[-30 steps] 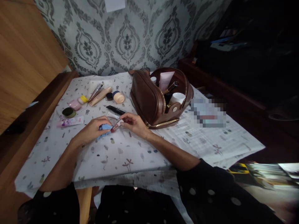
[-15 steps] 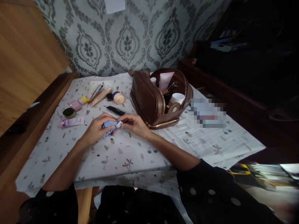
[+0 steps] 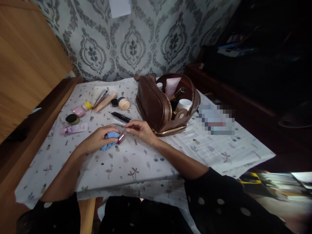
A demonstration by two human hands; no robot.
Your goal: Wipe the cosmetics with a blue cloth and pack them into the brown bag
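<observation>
My left hand [image 3: 98, 139] is closed around a crumpled light-blue cloth [image 3: 110, 140], low over the table. Right beside the cloth is a small lipstick-like tube [image 3: 121, 138] with a red end and a silvery body; whether my fingers touch it, I cannot tell. My right hand [image 3: 138, 130] pinches one end of a slim white tube [image 3: 118, 122], which points to the left. Just behind it lies a slim black tube [image 3: 120, 116], almost parallel. The fingertips of my right hand partly cover the white tube's near end.
An unzipped brown leather cosmetic bag [image 3: 156, 104] stands right of centre, holding a pink tube [image 3: 172, 87] and a white jar [image 3: 184, 104]. Several cosmetics lie at the left, among them a dark green oval item [image 3: 72, 119] and a purple-white tube [image 3: 73, 128]. A patterned cloth [image 3: 146, 165] covers the table.
My hands have moved apart slightly, the left one shifting left with the blue cloth. The white tube now shows, extending from my right fingers toward the black tube. The red-ended tube is more exposed.
</observation>
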